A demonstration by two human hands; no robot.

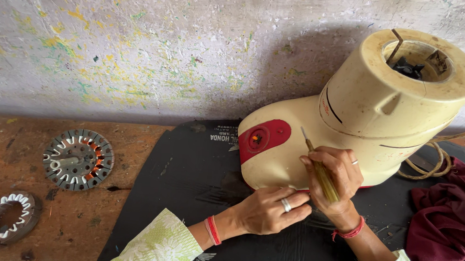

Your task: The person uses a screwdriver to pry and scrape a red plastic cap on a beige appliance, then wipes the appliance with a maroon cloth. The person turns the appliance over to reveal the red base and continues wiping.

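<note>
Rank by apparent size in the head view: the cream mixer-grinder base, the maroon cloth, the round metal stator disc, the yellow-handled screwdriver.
1. Cream mixer-grinder base
2. Maroon cloth, partly cut off by the frame edge
3. Round metal stator disc
4. Yellow-handled screwdriver, partly hidden in the right hand

Rusty bench (106, 143): black mat (186, 171), stators (77, 159).

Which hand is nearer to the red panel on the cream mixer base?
The right hand, holding a screwdriver, is nearer; it lies beside the red panel. The left hand rests lower, under the cream mixer base.
</note>
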